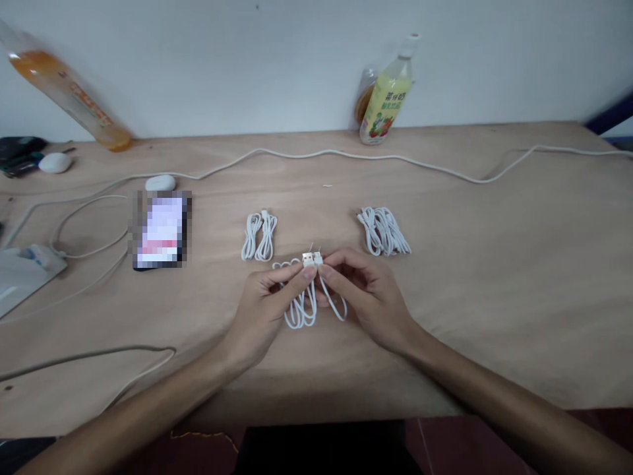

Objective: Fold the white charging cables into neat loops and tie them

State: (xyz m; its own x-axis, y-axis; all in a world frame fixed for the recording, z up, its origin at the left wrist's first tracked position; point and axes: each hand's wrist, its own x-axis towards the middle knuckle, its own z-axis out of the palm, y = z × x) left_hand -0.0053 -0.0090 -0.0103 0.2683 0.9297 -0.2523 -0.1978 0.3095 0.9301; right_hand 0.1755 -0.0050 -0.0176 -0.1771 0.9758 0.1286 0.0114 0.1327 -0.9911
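Both hands are together at the middle of the table, holding a white USB cable (300, 315) whose loops hang below the fingers. My left hand (270, 300) is closed on the cable, its thumb at a flat USB plug with an orange-red marking. Between thumb and fingers of my right hand (373, 293) is the cable's other white connector, side by side with the first. Beyond the left hand lie two coiled white cables (260, 236). Past the right hand is a pile of several coiled white cables (383, 231).
A phone (163, 231) and a white earbud case (161, 183) lie to the left. One long white cord (326, 152) crosses the back. An orange drink bottle (69, 99) and a yellow drink bottle (388, 99) stand by the wall. A white power strip (30, 277) sits at the left edge.
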